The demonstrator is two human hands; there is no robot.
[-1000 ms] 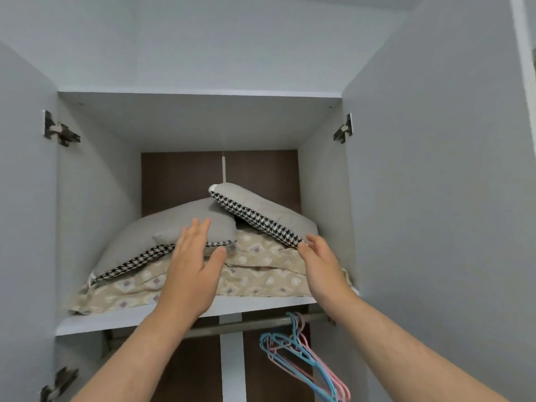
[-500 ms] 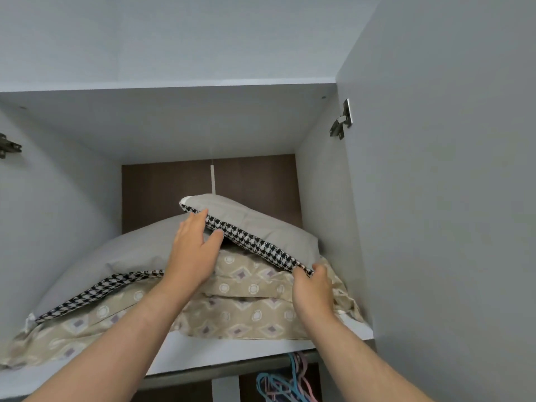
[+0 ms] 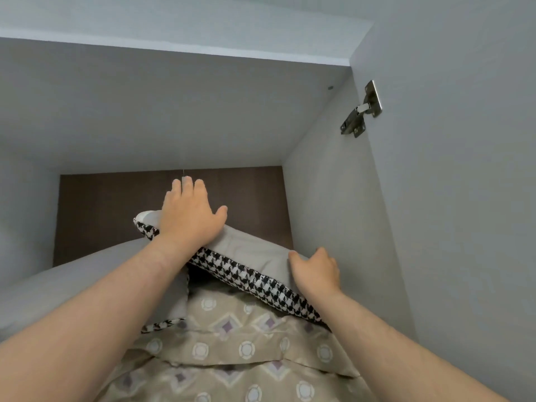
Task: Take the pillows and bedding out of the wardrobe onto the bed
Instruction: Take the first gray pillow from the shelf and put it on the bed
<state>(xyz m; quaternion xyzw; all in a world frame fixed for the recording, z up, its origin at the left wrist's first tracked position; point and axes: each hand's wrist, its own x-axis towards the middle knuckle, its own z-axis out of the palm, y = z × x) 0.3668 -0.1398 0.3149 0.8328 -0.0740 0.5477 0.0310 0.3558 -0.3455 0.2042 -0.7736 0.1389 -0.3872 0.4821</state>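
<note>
Trouble ahead: the top pillow (image 3: 255,253) is lying tilted over the grey pillow (image 3: 87,280) and folded bedding (image 3: 232,343) high in the wardrobe (image 3: 319,198), so dragging it could be tipping them out. My left hand (image 3: 188,219) is pressing flat on top; my right hand (image 3: 316,271) is covering its near corner, grip impossible to tell.

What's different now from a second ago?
The left hand rose from near the lower pillow and reached across the top of the upper pillow, palm down. The right hand slid from the corner up onto its right end, gripping it. Both pillows and the patterned bedding remain in the wardrobe.
</note>
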